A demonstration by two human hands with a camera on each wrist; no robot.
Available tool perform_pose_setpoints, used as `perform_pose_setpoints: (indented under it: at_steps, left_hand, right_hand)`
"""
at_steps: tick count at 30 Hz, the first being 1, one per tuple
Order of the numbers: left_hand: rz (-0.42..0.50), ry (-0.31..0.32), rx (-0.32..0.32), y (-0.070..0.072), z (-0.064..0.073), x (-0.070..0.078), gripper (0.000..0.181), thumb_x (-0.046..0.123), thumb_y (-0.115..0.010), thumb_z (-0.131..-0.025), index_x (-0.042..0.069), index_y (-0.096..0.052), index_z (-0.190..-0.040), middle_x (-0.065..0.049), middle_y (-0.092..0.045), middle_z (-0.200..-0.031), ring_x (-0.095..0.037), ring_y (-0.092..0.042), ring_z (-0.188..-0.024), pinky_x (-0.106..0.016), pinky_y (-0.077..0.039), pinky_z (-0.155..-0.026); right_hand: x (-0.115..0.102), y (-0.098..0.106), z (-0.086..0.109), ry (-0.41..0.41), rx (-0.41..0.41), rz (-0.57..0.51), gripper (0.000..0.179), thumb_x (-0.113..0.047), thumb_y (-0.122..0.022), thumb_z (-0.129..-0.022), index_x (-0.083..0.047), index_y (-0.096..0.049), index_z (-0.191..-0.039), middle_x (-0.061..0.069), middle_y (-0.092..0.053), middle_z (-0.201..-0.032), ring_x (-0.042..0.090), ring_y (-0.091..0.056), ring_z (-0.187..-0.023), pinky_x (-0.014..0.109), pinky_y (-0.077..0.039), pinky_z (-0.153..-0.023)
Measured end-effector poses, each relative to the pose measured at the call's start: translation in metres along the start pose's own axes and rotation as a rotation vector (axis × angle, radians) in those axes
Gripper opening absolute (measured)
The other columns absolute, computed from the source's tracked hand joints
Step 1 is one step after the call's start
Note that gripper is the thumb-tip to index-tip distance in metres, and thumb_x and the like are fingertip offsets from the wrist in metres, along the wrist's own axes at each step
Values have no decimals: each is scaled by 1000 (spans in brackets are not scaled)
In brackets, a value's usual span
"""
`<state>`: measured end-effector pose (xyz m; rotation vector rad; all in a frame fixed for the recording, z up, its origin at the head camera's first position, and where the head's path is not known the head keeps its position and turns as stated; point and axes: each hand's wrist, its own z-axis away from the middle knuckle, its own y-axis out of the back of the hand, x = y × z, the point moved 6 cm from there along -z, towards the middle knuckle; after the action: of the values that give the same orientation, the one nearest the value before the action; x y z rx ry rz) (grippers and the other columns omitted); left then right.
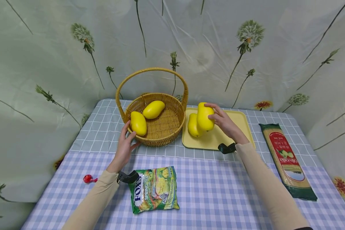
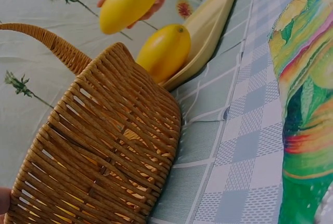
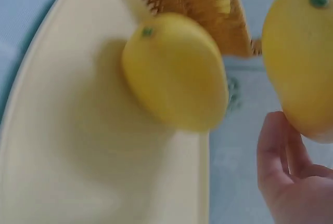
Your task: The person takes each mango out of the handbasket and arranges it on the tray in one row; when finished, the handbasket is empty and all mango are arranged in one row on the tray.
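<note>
Basket is standing just left of frame centre, one mango lying inside at the left wall, another mango farther back. Left hand is resting at its front-left rim. Tray is lying to the right, a third mango sitting on its left end; right hand is holding a fourth mango over it. Snack bag is lying lower centre, wrapped candy lower left, long packet right.

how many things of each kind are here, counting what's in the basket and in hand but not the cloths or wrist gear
Yellow mangoes: 4
Wicker basket: 1
Yellow tray: 1
Fox's Spring Tea bag: 1
Red-wrapped candy: 1
Olivoilà pack: 1
Total: 9
</note>
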<state>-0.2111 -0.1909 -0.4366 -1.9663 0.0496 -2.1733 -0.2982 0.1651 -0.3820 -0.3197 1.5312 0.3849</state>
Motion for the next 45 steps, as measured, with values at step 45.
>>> perform_pose_setpoints:
  at_steps: [45]
  left_hand:
    - [-11,-8,-23,-1,0,-1,57,11,-36,-104,21,-13,-155,-5,2,-158,-32,-28,-136,-54,-36,-103]
  right_hand:
    - [15,26,6,-21,257,256,46,-16,-52,-100,1,-42,-141,24,-37,-143,38,-38,-125,47,-35,-103]
